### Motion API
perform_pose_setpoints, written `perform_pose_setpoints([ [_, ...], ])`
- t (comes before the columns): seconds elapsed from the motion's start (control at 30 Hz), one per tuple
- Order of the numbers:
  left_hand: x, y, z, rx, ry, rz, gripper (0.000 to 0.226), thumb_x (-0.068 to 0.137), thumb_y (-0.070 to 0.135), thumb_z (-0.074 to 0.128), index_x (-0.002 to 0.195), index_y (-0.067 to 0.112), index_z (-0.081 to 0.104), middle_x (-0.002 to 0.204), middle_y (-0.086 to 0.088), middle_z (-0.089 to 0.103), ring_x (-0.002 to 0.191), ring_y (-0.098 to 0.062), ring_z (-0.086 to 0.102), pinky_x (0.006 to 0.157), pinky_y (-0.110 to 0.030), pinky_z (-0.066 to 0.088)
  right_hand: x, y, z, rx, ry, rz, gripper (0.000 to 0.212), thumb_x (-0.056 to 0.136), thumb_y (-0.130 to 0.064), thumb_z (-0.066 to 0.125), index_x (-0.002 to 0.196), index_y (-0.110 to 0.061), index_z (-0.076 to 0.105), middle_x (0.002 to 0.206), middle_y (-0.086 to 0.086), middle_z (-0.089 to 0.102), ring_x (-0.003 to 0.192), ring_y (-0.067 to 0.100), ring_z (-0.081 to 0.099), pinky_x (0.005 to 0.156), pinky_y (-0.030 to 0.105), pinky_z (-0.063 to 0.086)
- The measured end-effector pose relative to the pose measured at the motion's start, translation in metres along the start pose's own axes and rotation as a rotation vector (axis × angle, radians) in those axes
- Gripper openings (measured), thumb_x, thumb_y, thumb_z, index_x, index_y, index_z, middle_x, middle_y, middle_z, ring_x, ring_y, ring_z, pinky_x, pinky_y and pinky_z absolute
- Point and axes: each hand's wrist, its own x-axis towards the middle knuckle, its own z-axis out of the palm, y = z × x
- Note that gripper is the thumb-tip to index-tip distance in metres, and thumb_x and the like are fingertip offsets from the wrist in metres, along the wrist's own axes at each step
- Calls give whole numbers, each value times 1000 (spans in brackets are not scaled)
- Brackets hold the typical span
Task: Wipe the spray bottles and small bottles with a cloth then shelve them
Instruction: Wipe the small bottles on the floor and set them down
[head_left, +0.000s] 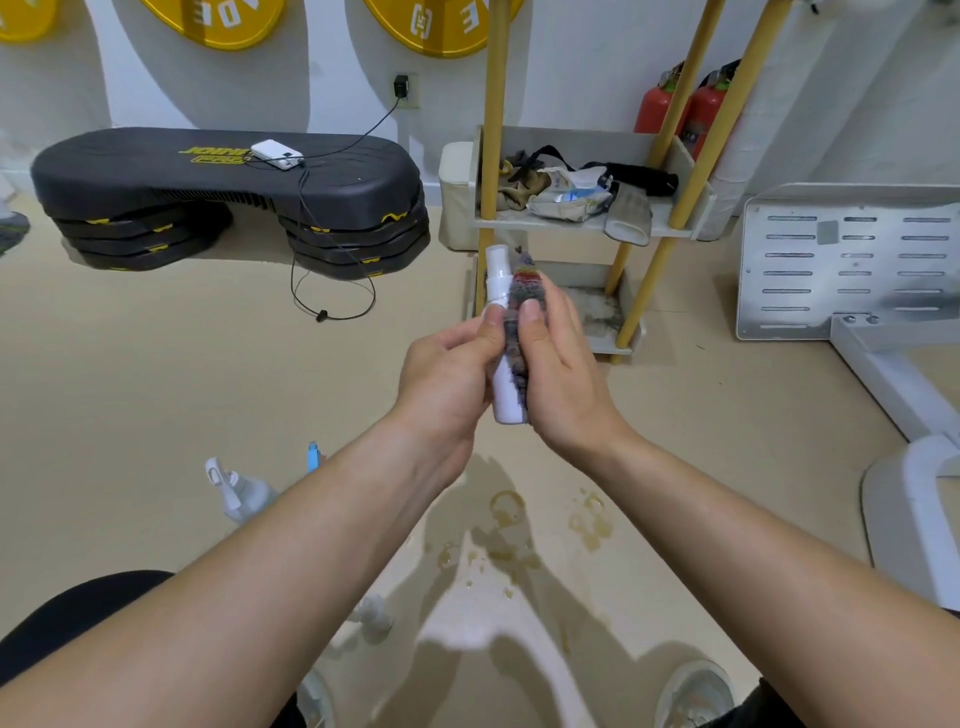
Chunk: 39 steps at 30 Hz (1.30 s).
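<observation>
My left hand (447, 374) grips a small white spray bottle (500, 291) upright in front of me, its cap pointing up. My right hand (561, 374) presses a grey, multicoloured cloth (522, 296) against the bottle's right side, thumb on the cloth. On the floor to the lower left stands a clear trigger spray bottle (236, 491), and a blue-capped bottle (313, 456) peeks out behind my left forearm. Another small white bottle (374, 616) shows below my left arm. The shelf rack (582, 223) with yellow posts stands just behind the bottle I hold.
The rack's upper shelf holds gloves, a wipes pack (571, 195) and dark straps; its lower shelf is dusty. A black stack of step platforms (228, 197) with a charging power bank lies left. A white perforated panel (852, 260) stands right. Stains mark the floor (509, 540).
</observation>
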Motion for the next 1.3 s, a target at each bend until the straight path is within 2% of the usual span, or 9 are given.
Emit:
perform_pose_setpoints([
  [0.1, 5, 8, -2, -32, 81, -31, 28, 105, 25, 51, 98, 8, 72, 72, 1, 74, 57, -8, 69, 50, -21, 54, -7, 4, 1, -125, -85, -57, 56, 106, -43, 31, 158, -27, 21, 158, -9, 32, 135, -8, 31, 99, 1, 22],
  [0.27, 15, 13, -12, -36, 169, -35, 36, 107, 29, 46, 88, 10, 70, 70, -2, 73, 55, -12, 68, 69, -34, 57, -21, 9, 10, -182, -166, -97, 64, 101, -43, 29, 160, -22, 16, 162, -6, 29, 142, -4, 27, 108, 5, 22],
  [0.33, 17, 10, -12, -38, 168, -22, 37, 108, 29, 44, 91, 8, 69, 73, -4, 74, 58, -14, 69, 69, -34, 56, -30, 11, 15, -123, -172, -38, 60, 101, -42, 32, 157, -24, 23, 150, -1, 46, 133, 7, 46, 107, 23, 38],
  [0.47, 15, -11, -11, 114, 78, 54, 35, 109, 24, 40, 114, 0, 65, 107, -25, 72, 88, -30, 69, 82, -45, 55, -34, 12, 20, 108, -102, 215, 27, 107, -40, 32, 121, -29, 52, 84, 6, 67, 67, 20, 62, 60, 37, 51],
  [0.6, 14, -21, -14, 251, -5, 136, 29, 108, 22, 43, 122, 9, 66, 114, -18, 72, 103, -32, 71, 90, -46, 58, -23, 11, 16, 346, -7, 369, 33, 107, -47, 32, 113, -32, 60, 97, 3, 72, 83, 23, 68, 64, 34, 54],
  [0.73, 14, -26, -15, 260, -33, 184, 23, 107, 18, 45, 113, 19, 68, 108, -12, 74, 91, -20, 71, 81, -40, 59, -16, 7, 12, 533, 39, 468, 32, 110, -38, 32, 112, -26, 62, 86, 3, 69, 76, 24, 65, 55, 27, 46],
  [0.83, 11, -32, -14, 252, 50, 201, 18, 106, 17, 48, 108, 17, 66, 93, -3, 75, 76, -11, 70, 66, -28, 57, -8, 2, 10, 486, 56, 402, 37, 110, -37, 31, 125, -19, 60, 103, 7, 70, 88, 23, 68, 68, 32, 56],
  [1.07, 0, -33, -5, 322, 3, 224, 20, 100, 23, 61, 118, 24, 69, 100, 8, 78, 94, -8, 73, 77, -26, 59, 0, -13, 6, 382, 115, 295, 35, 110, -37, 28, 121, -22, 58, 91, -1, 66, 77, 8, 64, 68, 21, 55],
  [1.3, 8, -12, -14, 26, -63, -65, 23, 102, 18, 58, 122, 9, 67, 91, 1, 71, 81, -17, 67, 66, -32, 59, -4, 0, 10, 206, -32, 121, 48, 101, -45, 35, 147, -40, 44, 149, -6, 51, 137, 8, 48, 117, 40, 37],
])
